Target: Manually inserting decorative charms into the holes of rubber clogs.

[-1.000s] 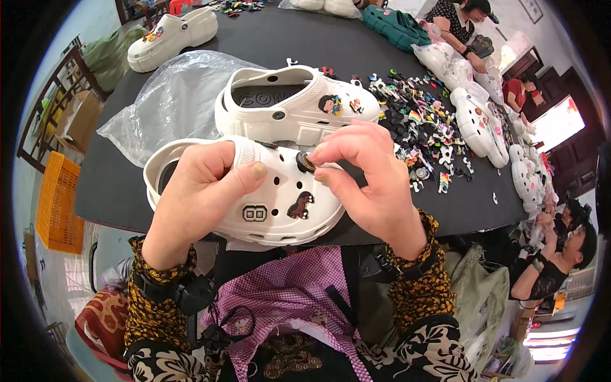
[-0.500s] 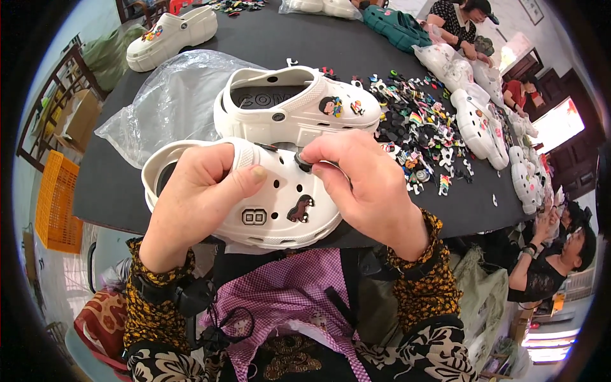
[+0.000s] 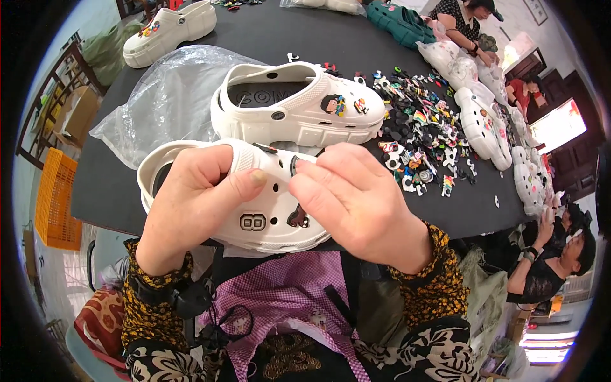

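A white clog (image 3: 289,240) lies at the table's near edge, its toe to the right. My left hand (image 3: 191,200) is closed round its strap side, thumb resting on top. My right hand (image 3: 363,200) pinches a small dark shoe charm (image 3: 293,166) against the upper front of the clog; the fingers hide most of it. Also on this clog are a blocky black-outlined charm (image 3: 252,221), a brown animal charm (image 3: 297,218) partly behind my right hand, and a dark charm (image 3: 265,148) by the strap. Just beyond stands a second white clog (image 3: 289,132) bearing a cartoon-figure charm (image 3: 332,104).
A heap of colourful loose charms (image 3: 423,127) spreads to the right. A clear plastic bag (image 3: 165,95) lies at left, with another white clog (image 3: 168,38) behind. Decorated white clogs (image 3: 485,130) and a green clog (image 3: 401,25) line the far right, where several people sit.
My right hand has shifted slightly left and turned, now covering more of the dark charm and part of the brown one. My left hand keeps its hold on the clog.
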### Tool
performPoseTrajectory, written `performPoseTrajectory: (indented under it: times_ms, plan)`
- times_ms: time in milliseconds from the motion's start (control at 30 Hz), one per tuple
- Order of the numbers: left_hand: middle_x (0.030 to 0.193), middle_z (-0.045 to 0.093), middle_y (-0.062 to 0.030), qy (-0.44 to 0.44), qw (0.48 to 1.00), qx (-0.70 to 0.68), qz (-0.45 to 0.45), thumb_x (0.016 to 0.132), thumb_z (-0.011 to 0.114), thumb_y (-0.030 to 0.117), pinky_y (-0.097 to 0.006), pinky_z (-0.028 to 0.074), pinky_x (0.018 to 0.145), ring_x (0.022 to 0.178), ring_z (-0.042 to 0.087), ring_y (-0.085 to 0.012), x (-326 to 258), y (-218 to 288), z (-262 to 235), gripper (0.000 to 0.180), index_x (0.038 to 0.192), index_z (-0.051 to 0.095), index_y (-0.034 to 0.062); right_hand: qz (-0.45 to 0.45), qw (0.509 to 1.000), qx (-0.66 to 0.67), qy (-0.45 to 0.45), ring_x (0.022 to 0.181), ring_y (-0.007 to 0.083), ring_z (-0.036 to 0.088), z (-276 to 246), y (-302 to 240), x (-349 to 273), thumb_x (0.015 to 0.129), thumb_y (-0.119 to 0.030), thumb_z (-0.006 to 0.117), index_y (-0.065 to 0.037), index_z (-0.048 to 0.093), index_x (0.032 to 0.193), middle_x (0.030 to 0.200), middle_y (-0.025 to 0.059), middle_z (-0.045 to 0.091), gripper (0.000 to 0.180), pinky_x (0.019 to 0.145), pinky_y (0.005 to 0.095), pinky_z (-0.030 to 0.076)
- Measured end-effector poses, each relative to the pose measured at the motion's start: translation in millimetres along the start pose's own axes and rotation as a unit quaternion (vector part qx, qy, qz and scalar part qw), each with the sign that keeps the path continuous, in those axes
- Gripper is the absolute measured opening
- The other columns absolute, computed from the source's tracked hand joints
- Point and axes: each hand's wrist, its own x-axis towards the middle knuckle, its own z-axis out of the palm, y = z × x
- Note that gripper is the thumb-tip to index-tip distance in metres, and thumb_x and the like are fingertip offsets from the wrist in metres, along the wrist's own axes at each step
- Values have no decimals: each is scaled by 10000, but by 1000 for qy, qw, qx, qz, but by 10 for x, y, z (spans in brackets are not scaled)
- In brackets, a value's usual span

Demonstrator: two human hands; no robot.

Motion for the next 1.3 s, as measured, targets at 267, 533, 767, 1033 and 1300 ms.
performPoseTrajectory:
  times_ms: [267,533,767,1033,1300]
  plan:
    - [769,635,7,4,1000,25,-2,891,579,134,-205,448,618,703,545,-38,3,18,16,203,956,659,-40,54,998,-16,-32,849,217,610,-13,-152,-119,665,-53,650,-7,592,866,984,140,667,214,914,450,433]
    - [754,630,10,21,1000,-7,-11,888,579,123,-206,448,616,694,544,-38,-11,48,66,193,950,663,-39,29,999,-39,-24,781,182,586,22,-128,-129,690,-70,622,-43,520,738,858,115,639,115,1056,554,310]
    - [736,631,11,8,1000,21,8,876,586,111,-214,440,598,685,543,-37,-4,37,74,176,923,663,-41,34,996,2,-80,795,165,606,-49,-103,-120,694,-38,651,-17,563,757,903,87,664,110,1066,556,289]
    - [670,613,-6,5,999,45,25,858,601,97,-225,424,545,633,536,-42,-22,6,51,154,863,657,-47,23,995,34,-88,777,165,594,-3,-65,-97,718,-6,622,43,582,890,800,37,627,184,1076,539,280]
    - [645,593,3,17,998,39,53,851,616,112,-223,399,516,611,516,-40,-18,0,100,170,827,651,-53,21,997,58,-48,729,210,544,89,-57,-84,756,-48,536,-40,451,736,670,81,519,87,1078,543,294]
